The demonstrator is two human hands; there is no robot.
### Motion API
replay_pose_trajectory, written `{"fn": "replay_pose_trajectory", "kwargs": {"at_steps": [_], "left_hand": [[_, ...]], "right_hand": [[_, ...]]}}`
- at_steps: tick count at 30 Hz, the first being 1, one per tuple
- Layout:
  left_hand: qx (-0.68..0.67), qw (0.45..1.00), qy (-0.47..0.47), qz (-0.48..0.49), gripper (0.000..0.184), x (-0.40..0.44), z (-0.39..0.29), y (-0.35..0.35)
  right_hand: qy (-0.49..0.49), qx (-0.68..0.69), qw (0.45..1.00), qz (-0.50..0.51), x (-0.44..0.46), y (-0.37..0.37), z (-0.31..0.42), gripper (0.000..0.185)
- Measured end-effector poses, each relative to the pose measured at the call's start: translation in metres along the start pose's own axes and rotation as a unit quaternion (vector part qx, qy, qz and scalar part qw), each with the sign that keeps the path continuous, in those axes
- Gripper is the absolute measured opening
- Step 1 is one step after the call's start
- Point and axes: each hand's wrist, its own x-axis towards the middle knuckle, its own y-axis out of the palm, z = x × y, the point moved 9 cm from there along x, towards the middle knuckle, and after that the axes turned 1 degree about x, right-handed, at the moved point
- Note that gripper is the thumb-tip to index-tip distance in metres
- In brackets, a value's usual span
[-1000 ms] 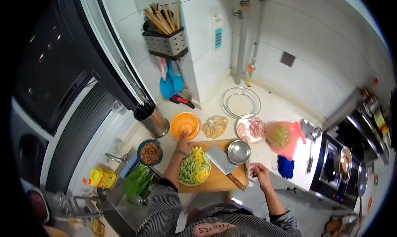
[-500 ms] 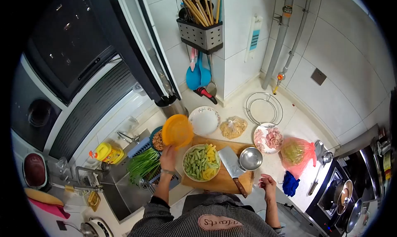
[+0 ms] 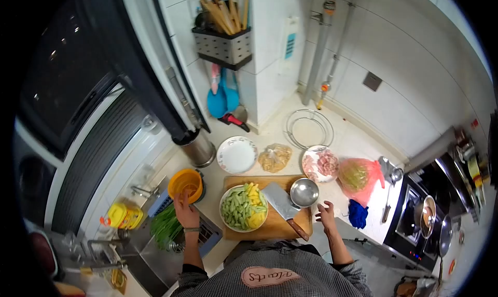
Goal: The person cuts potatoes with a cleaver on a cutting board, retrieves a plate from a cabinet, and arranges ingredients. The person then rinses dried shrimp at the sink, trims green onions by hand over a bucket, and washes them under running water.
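My left hand (image 3: 185,212) is closed on the near rim of an orange plastic bowl (image 3: 182,178), whose inside faces up. Below the orange bowl a dark edge shows; the brown food there is hidden. Over the counter's front edge, my right hand (image 3: 327,217) hangs with fingers apart and slightly curled, holding nothing. Nearest to it are a steel bowl (image 3: 304,192) and a cleaver (image 3: 283,201) lying on the wooden cutting board (image 3: 249,235). A white bowl (image 3: 222,219) on the board's left holds cut green beans (image 3: 237,209) and yellow pieces (image 3: 256,220).
Green stalks (image 3: 165,227) lie by the sink (image 3: 148,263). Behind the board are a white plate (image 3: 237,155), a bag of yellowish food (image 3: 275,158), a wire rack (image 3: 309,129) and a plate of meat (image 3: 327,163). A pink bag (image 3: 360,178) and stove (image 3: 410,219) are right.
My left hand has lowered the orange bowl toward the sink side and turned its inside upward, covering the brown food. My right hand's fingers have spread slightly. The view has shifted.
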Motion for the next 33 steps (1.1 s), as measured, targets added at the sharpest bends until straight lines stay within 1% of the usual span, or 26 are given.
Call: {"fn": "replay_pose_trajectory", "kwargs": {"at_steps": [1,2,3,5,7,8,9,11,12,13,15,16,17,19,20,22,23,25,26,27,28,29,30,31,32,33], "left_hand": [[-0.049,0.998,-0.008,0.027,0.058,0.001,-0.004,0.011],[-0.046,0.996,0.074,0.018,0.049,0.006,-0.022,0.025],[-0.050,0.995,0.079,0.024,0.049,0.014,-0.036,0.041],[-0.076,0.980,0.159,0.092,0.041,0.027,-0.086,0.083],[-0.140,0.953,0.134,0.234,0.034,0.039,-0.123,0.129],[-0.188,0.926,0.098,0.311,0.033,0.039,-0.136,0.160],[-0.233,0.891,0.061,0.386,0.032,0.036,-0.149,0.194],[-0.254,0.871,0.076,0.413,0.030,0.036,-0.182,0.236],[-0.271,0.854,0.084,0.435,0.029,0.033,-0.197,0.255],[-0.272,0.852,0.088,0.438,0.029,0.032,-0.205,0.273],[-0.169,0.909,0.203,0.321,0.027,0.040,-0.229,0.291],[-0.136,0.923,0.137,0.332,0.026,0.042,-0.227,0.311],[-0.138,0.922,0.140,0.333,0.026,0.040,-0.229,0.330],[-0.063,0.950,0.091,0.291,0.019,0.042,-0.220,0.357],[-0.065,0.950,0.092,0.292,0.019,0.043,-0.222,0.360],[-0.122,0.958,0.133,0.225,0.016,0.055,-0.228,0.345],[-0.122,0.957,0.135,0.225,0.016,0.060,-0.229,0.341],[-0.190,0.936,0.131,0.267,0.014,0.068,-0.230,0.333],[-0.196,0.933,0.163,0.253,0.016,0.074,-0.236,0.320],[-0.195,0.934,0.163,0.252,0.016,0.076,-0.239,0.311],[-0.358,0.870,0.075,0.331,0.016,0.075,-0.243,0.308],[-0.505,0.767,-0.016,0.396,0.018,0.070,-0.249,0.305],[-0.505,0.767,-0.015,0.395,0.018,0.073,-0.254,0.291],[-0.514,0.753,0.020,0.409,0.020,0.073,-0.265,0.275],[-0.522,0.738,0.054,0.424,0.022,0.070,-0.275,0.255],[-0.521,0.738,0.057,0.424,0.022,0.070,-0.282,0.232]], "right_hand": [[0.007,-0.009,1.000,0.000,0.006,0.002,-0.004,0.060],[0.025,-0.011,1.000,0.008,0.010,0.005,-0.010,0.062],[0.042,-0.012,0.999,0.020,0.015,0.011,-0.014,0.064],[0.064,-0.018,0.998,0.018,0.029,0.020,-0.028,0.064],[-0.024,-0.009,0.999,0.022,0.051,0.028,-0.040,0.055],[-0.027,0.021,0.999,0.032,0.052,0.030,-0.039,0.041],[-0.026,0.024,0.999,0.023,0.052,0.025,-0.039,0.041],[-0.004,0.068,0.997,0.022,0.042,0.017,-0.032,0.032],[-0.019,0.082,0.996,-0.016,0.030,0.005,-0.023,0.030],[-0.018,0.084,0.996,-0.021,0.023,-0.002,-0.020,0.030],[0.006,0.126,0.985,-0.117,0.010,-0.038,-0.034,0.026],[0.004,0.127,0.984,-0.122,0.009,-0.048,-0.038,0.026],[0.017,0.140,0.978,-0.154,0.007,-0.062,-0.048,0.023],[0.027,0.153,0.970,-0.188,0.007,-0.080,-0.060,0.021],[0.036,0.173,0.966,-0.188,0.011,-0.085,-0.070,0.019],[0.032,0.238,0.956,-0.170,0.016,-0.086,-0.073,0.021],[0.032,0.240,0.955,-0.171,0.013,-0.089,-0.070,0.021],[0.083,0.242,0.958,-0.134,0.003,-0.082,-0.063,0.026],[0.084,0.243,0.957,-0.133,0.005,-0.078,-0.072,0.026],[0.004,0.129,0.962,-0.239,0.002,-0.096,-0.068,0.028],[-0.078,0.011,0.938,-0.339,-0.007,-0.109,-0.054,0.031],[-0.080,0.011,0.938,-0.338,-0.011,-0.105,-0.039,0.031],[-0.121,-0.006,0.951,-0.283,-0.008,-0.093,-0.015,0.033],[-0.161,-0.023,0.960,-0.227,-0.005,-0.075,0.013,0.036],[-0.206,-0.044,0.964,-0.162,0.003,-0.053,0.036,0.038],[-0.250,-0.066,0.961,-0.097,0.011,-0.027,0.061,0.040]]}}
